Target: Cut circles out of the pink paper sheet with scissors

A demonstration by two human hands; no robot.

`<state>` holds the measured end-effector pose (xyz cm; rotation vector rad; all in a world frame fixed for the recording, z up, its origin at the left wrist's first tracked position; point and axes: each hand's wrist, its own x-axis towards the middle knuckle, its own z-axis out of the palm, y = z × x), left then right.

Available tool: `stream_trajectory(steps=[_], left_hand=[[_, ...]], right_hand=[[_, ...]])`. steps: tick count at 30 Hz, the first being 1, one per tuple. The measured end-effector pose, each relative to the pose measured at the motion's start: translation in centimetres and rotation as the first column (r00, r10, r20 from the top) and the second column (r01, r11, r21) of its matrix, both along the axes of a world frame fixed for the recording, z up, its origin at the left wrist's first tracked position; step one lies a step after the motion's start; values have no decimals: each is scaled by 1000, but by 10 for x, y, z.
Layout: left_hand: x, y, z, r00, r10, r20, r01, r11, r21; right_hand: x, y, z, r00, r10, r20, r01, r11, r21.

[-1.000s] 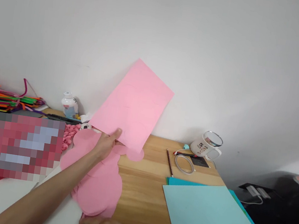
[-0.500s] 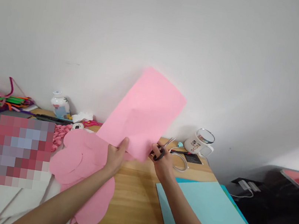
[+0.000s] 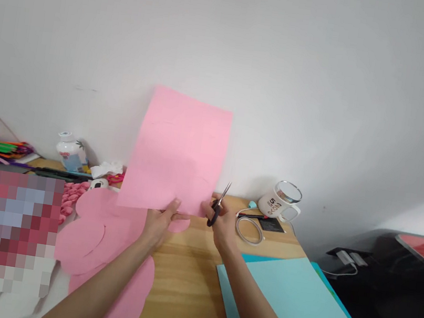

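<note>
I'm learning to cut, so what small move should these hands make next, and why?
Perhaps tilt the scissors toward the pink sheet: the right hand holds them beside its lower corner, blades pointing up, while the left hand grips its bottom edge.

A wooden tabletop (image 3: 187,299) carries overlapping pink paper cut-outs (image 3: 116,240) at left and stacked blue sheets (image 3: 294,304) at near right. Far right, a white printed mug (image 3: 272,204) stands near a dark card (image 3: 271,225) and a coiled cable (image 3: 249,242); far left, a white bottle (image 3: 72,155) stands upright.

Faint marks (image 3: 203,180) on pink sheet (image 3: 177,151) too small to tell. 2 forearms (image 3: 104,281) cut off at bottom edge.
</note>
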<state>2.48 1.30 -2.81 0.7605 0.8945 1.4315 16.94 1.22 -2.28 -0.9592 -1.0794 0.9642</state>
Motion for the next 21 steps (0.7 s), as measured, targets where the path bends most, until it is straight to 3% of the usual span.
stream_trajectory(steps=[6,9,12,15,21], left_hand=[[3,2,-16,998,-63,10,64,996,-58],[1,4,-16,998,-34,49,36,998,-41],[-3,5,-9,993,26,118,-26,1000,-4],[-6,5,-1,985,66,160,-67,998,2],[-5,-1,-3,991,88,103,-85,996,-32]], right_hand=[[-2,2,-16,998,-61,-8,61,998,7],[-5,-1,-17,997,-45,-55,44,999,-21],[-13,-11,-21,988,120,-98,-126,990,-60],[-22,-22,-28,938,344,-26,-345,936,-72],[-33,-31,-35,886,462,42,-461,887,-29]])
